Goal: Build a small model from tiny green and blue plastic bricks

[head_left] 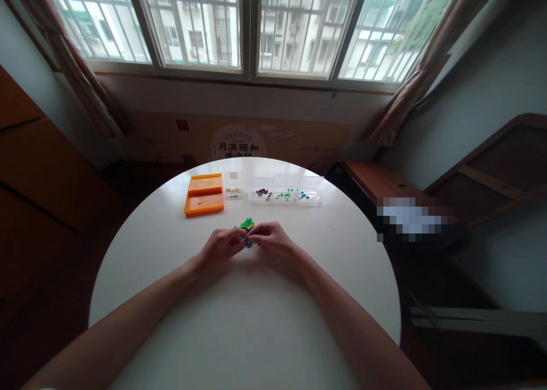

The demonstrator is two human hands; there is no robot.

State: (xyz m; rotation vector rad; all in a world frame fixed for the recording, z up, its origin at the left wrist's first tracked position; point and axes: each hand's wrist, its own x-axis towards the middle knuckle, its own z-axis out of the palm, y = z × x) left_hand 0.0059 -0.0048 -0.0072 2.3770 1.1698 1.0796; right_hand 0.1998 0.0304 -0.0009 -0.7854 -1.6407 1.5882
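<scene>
A small building-block model [247, 225] in green, blue and dark brown is at the middle of the white round table [239, 316]. From its left side my left hand [223, 244] closes on it with thumb and fingers. My right hand [272, 236] meets it from the right, fingertips pinched against the model near my left fingertips. The fingers cover much of the lower part of the model. Whether a separate tiny piece sits between the fingertips is too small to tell.
Behind the hands stand an orange two-part tray [205, 211], a small clear box [233, 192] with pale pieces, and a clear divided case [285, 201] holding dark, green and blue pieces. A wooden bench [380, 179] is right of the table, and a window lies beyond.
</scene>
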